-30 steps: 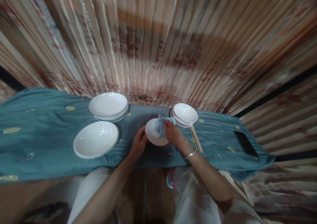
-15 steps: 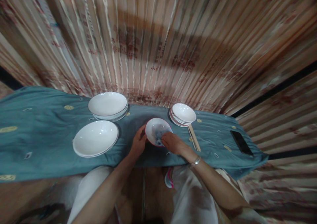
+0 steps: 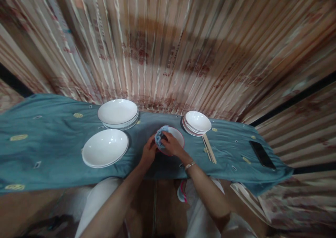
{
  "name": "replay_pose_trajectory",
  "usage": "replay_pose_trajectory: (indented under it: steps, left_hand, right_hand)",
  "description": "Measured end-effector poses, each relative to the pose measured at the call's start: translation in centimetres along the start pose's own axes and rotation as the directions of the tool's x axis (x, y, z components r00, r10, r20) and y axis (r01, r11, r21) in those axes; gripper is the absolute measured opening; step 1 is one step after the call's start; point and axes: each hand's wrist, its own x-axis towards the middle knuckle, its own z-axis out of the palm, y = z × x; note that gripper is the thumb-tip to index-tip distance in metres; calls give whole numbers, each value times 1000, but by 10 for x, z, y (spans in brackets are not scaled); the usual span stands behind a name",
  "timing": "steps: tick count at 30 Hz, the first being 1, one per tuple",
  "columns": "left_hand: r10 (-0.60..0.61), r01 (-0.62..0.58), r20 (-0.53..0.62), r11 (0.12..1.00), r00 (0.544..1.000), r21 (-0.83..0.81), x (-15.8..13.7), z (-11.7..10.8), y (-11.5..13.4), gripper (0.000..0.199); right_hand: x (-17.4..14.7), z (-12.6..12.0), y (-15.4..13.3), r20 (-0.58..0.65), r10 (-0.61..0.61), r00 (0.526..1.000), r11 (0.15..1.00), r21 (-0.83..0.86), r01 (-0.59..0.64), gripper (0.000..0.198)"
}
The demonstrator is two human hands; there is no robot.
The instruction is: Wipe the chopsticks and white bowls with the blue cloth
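A white bowl with a red rim (image 3: pixel 178 135) is held over the near part of the table, at the middle of the view. My left hand (image 3: pixel 149 150) grips its left edge, thumb toward the rim. Inside the bowl, my right hand (image 3: pixel 172 144) presses a crumpled light-blue cloth (image 3: pixel 159 136) against the left side and rim. The fingers of my right hand are bent round the cloth and partly hide it. Part of the bowl's inner wall lies under the hand and cloth.
Stacked white plates (image 3: pixel 118 112) stand at the back left, with large white bowls (image 3: pixel 105 148) in front. At the right are stacked small bowls (image 3: pixel 198 121), wooden chopsticks (image 3: pixel 209 149) and a black phone (image 3: pixel 262 154). A teal cloth (image 3: pixel 57 150) covers the table; a curtain (image 3: pixel 157 55) hangs behind.
My right hand has moved the cloth from the bowl's lower right to its left side and rim. My left hand keeps hold of the bowl. The view has shifted slightly.
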Motion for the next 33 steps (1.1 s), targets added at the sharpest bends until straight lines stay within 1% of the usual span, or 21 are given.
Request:
replay_pose_trajectory:
  steps: [2, 3, 5, 7, 11, 14, 17, 19, 24, 27, 29, 31, 33]
  left_hand:
    - [-26, 26, -3, 999, 1000, -26, -2, 1, 3, 49]
    - [-42, 42, -2, 999, 999, -34, -2, 2, 5, 49]
    - [-70, 69, -4, 996, 998, -48, -3, 2, 7, 50]
    - [-102, 99, -39, 993, 994, -66, -3, 3, 8, 52]
    - [-172, 154, -145, 980, 974, -123, -2, 3, 10, 55]
    - [-194, 169, -157, 972, 968, -163, -2, 3, 12, 50]
    - [-188, 157, -157, 969, 970, -189, -2, 3, 13, 46]
    - [-173, 141, -162, 972, 971, -190, -1, 2, 12, 47]
    - [-147, 130, -176, 986, 973, -108, 1, 1, 8, 56]
    - [-124, 118, -140, 992, 982, -52, -1, 0, 8, 63]
    - [-105, 103, -97, 994, 990, -23, -1, 1, 9, 66]
    - [-91, 90, -56, 996, 994, -12, -1, 2, 9, 65]
    - [-78, 78, -37, 997, 996, -6, 0, 3, 9, 61]
  right_hand:
    - [6, 5, 0, -52, 56, 997, 998, 8, -55, 48]
    - [7, 8, 0, -72, 62, 996, 998, 9, -61, 49]
    - [7, 13, -2, -93, 39, 995, 999, 10, -39, 52]
    - [4, 15, -4, -96, -8, 995, 1000, 21, 10, 53]
    - [-4, 12, -9, -52, -147, 988, 985, 87, 151, 49]
    - [-11, 5, -14, 10, -223, 975, 963, 156, 219, 43]
    - [-21, -4, -19, 62, -260, 964, 942, 235, 240, 38]
    - [-30, -9, -23, 77, -273, 959, 928, 284, 241, 36]
    - [-49, -24, -27, 110, -248, 962, 919, 340, 198, 36]
    - [-58, -38, -26, 168, -209, 963, 942, 300, 152, 34]
    - [-61, -49, -24, 227, -170, 959, 967, 227, 118, 33]
    - [-62, -59, -20, 276, -121, 954, 990, 100, 96, 32]
    - [-62, -65, -15, 297, -78, 952, 992, -70, 104, 28]
